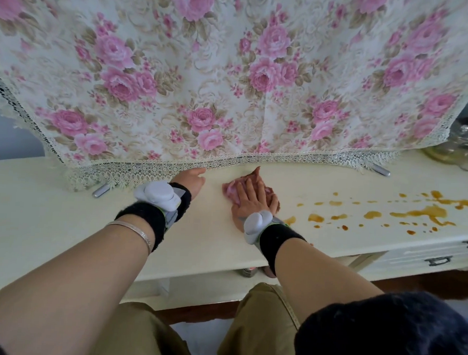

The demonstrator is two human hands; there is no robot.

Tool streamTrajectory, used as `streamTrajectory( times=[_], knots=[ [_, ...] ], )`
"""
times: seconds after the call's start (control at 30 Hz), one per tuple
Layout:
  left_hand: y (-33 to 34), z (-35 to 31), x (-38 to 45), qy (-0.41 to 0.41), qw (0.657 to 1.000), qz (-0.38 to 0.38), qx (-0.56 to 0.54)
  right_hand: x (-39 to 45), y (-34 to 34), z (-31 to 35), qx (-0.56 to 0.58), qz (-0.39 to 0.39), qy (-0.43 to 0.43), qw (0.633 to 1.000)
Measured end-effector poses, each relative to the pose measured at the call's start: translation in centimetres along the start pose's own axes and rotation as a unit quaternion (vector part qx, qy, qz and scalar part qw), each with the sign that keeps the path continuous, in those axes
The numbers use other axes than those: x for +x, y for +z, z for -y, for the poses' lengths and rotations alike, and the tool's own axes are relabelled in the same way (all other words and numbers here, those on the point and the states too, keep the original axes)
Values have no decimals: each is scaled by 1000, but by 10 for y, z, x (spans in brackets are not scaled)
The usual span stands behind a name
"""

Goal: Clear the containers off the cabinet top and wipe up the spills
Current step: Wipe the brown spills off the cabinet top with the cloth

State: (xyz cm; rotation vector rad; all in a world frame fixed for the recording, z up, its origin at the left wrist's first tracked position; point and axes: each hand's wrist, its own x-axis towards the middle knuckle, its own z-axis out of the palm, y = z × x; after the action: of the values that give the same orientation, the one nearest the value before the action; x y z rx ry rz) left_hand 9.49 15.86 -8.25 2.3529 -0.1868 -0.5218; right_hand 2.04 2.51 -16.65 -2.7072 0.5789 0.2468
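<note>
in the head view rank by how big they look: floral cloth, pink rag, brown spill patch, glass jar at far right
1. floral cloth
2. brown spill patch, scattered wide
3. pink rag, partly under the right hand
4. glass jar, cropped, so unsure

Cream cabinet top (63, 209) carried a pink cloth (250, 187), amber spills (415, 212) to its right (drops and one larger streak), two metal feet (101, 190) under lace, glassware (456, 151) at far right.
</note>
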Motion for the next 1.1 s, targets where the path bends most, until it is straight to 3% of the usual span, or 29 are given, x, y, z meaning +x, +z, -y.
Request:
streamTrajectory(
  times=[0.23,0.3,0.37,0.47,0.67,0.9,1.1],
  knots=[
    [-13,22,5,-10,1000,-22,-11,-14,31,57,-21,-20,-97,995],
    [-15,25,7,-13,999,-24,-19,-17,36,73,-15,-99,-107,989],
    [-17,28,12,-17,999,-28,-30,-14,42,83,-10,-123,-121,985],
    [-18,31,20,-28,997,-36,-54,1,51,95,-24,-28,-142,989],
    [-14,32,44,-43,993,-50,-102,42,43,105,-31,-44,-139,989],
    [-4,31,75,-2,999,-43,23,89,20,84,5,-61,-110,992],
    [13,27,88,-14,999,-36,15,97,3,51,-24,-65,-93,993]
  ],
)
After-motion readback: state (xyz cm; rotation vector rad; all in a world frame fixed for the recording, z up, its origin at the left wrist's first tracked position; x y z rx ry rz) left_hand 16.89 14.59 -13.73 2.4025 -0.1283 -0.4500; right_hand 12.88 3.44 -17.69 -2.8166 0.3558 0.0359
